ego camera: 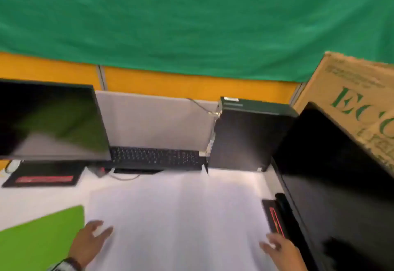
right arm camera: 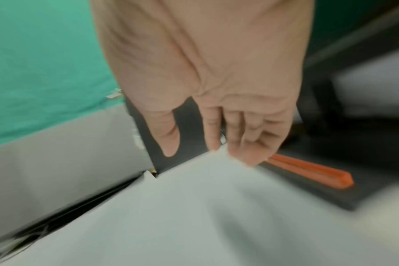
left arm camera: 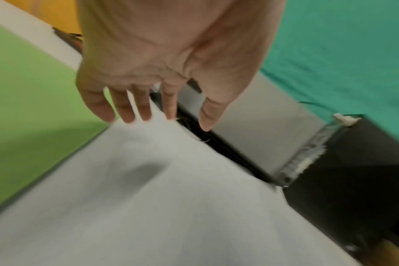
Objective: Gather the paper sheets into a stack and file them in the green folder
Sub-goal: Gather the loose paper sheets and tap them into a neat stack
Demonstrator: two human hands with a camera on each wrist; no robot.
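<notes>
White paper sheets point(ego camera: 179, 217) lie spread over the middle of the desk, blurred by motion, so their edges are hard to tell apart. The green folder point(ego camera: 38, 240) lies flat at the front left, beside the paper. My left hand point(ego camera: 93, 236) hovers over the sheets' left edge with fingers point(left arm camera: 125, 108) spread and straight, holding nothing. My right hand point(ego camera: 275, 247) is over the sheets' right edge, its fingers point(right arm camera: 237, 136) extended toward the paper point(right arm camera: 194, 216). The left wrist view shows the folder point(left arm camera: 30, 100) next to the paper point(left arm camera: 162, 207).
A monitor point(ego camera: 49, 121) stands at the back left above a black mat point(ego camera: 42, 178). A keyboard point(ego camera: 155, 157) and a black computer tower point(ego camera: 245, 136) line the back. A second dark monitor point(ego camera: 336, 185) and a cardboard box point(ego camera: 358, 100) crowd the right side.
</notes>
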